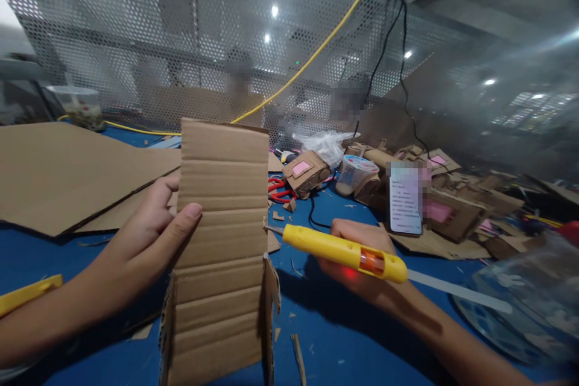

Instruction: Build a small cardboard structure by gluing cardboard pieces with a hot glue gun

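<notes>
My left hand [156,226] grips a long strip of cardboard [221,217] by its left edge, thumb across the front face. The strip stands upright, scored with level creases, and has side flaps at its lower end. In my right hand [357,259] is a yellow hot glue gun [330,247], with a pale glue stick [461,291] sticking out of its back. The gun's metal nozzle points left and meets or nearly touches the strip's right edge. A red glow shows under the gun. My right fingers are partly hidden behind it.
A phone [406,202] leans against cardboard pieces [456,217] at the right. Behind the strip lie red-handled pliers [281,193], a small cardboard box [307,172] and a plastic cup [355,172]. Large cardboard sheets [81,175] lie left. A yellow cable [312,57] hangs across; scraps litter the blue table [330,338].
</notes>
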A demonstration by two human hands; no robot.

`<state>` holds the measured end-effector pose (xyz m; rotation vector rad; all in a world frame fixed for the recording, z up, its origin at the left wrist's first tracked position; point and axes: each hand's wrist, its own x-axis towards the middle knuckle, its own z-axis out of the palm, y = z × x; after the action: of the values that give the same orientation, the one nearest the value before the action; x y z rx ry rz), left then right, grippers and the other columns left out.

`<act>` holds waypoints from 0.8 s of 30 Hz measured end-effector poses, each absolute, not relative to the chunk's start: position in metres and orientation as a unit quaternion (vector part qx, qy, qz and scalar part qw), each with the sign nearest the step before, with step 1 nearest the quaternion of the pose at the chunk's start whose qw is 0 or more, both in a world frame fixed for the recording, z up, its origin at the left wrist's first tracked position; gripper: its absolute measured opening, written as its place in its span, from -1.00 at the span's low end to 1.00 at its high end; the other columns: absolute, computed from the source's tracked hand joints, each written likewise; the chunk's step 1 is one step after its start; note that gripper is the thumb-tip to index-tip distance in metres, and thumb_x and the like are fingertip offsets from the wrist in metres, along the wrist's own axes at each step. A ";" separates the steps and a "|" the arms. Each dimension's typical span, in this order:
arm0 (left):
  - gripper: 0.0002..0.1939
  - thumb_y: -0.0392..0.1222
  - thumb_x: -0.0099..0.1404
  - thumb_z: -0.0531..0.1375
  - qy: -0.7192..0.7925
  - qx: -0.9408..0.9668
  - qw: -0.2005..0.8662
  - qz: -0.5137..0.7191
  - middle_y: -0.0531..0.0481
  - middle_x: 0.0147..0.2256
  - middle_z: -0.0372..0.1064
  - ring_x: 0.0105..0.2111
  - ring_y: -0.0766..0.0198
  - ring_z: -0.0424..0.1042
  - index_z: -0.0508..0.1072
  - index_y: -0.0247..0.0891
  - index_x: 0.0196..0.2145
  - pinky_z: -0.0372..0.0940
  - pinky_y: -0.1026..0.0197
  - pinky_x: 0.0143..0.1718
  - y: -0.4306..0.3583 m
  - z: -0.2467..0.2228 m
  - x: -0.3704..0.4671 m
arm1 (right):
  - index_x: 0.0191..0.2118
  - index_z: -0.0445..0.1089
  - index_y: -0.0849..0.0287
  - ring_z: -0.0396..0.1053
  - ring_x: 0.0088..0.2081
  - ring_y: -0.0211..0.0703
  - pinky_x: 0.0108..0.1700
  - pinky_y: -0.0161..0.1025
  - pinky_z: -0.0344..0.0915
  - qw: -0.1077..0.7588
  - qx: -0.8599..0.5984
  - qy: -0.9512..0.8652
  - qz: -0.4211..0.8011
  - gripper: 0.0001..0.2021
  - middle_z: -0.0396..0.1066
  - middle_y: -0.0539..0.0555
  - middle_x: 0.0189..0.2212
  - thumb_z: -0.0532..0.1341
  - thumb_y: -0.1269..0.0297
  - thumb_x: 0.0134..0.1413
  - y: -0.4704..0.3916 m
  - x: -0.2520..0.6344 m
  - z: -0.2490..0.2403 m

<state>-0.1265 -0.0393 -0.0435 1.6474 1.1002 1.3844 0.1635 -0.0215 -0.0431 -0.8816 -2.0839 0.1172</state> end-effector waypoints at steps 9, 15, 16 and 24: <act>-0.39 0.25 0.32 0.28 0.425 0.615 0.387 0.539 -0.12 0.14 0.53 0.03 0.04 0.60 0.30 -0.11 0.16 0.58 0.14 -0.04 -0.040 -0.045 -0.125 | -0.43 0.42 -0.05 0.48 -0.53 -0.06 -0.50 -0.13 0.38 0.416 -0.324 -0.840 0.130 -0.86 0.57 0.02 -0.49 0.26 0.39 0.07 -0.020 0.173 -0.047; -0.38 0.29 0.26 0.31 0.440 0.608 0.380 0.540 -0.13 0.07 0.58 -0.04 0.04 0.63 0.32 -0.13 0.09 0.60 0.15 -0.09 -0.044 -0.039 -0.123 | -0.50 0.31 -0.03 0.41 -0.58 -0.05 -0.56 -0.11 0.29 0.397 -0.356 -0.839 0.108 -0.84 0.48 -0.01 -0.56 0.25 0.38 -0.01 -0.021 0.176 -0.047; -0.38 0.30 0.27 0.31 0.440 0.607 0.386 0.537 -0.13 0.04 0.60 -0.07 0.04 0.65 0.32 -0.13 0.09 0.60 0.14 -0.13 -0.044 -0.040 -0.123 | -0.51 0.29 -0.03 0.40 -0.59 -0.07 -0.57 -0.12 0.28 0.396 -0.362 -0.837 0.105 -0.83 0.47 -0.01 -0.57 0.25 0.37 -0.01 -0.021 0.175 -0.046; -0.51 0.19 0.38 0.24 0.449 0.631 0.333 0.537 -0.11 0.11 0.54 0.11 0.02 0.53 0.37 -0.12 0.13 0.51 0.07 0.08 -0.041 -0.046 -0.129 | -0.60 0.21 0.05 0.28 -0.65 -0.20 -0.60 -0.25 0.16 0.415 -0.377 -0.825 0.073 -0.78 0.36 -0.05 -0.64 0.23 0.31 -0.03 -0.021 0.170 -0.046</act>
<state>-0.1287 -0.0406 -0.0457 1.6489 1.1728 1.4031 0.1698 -0.0213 -0.0464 -0.9482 -2.0712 0.1831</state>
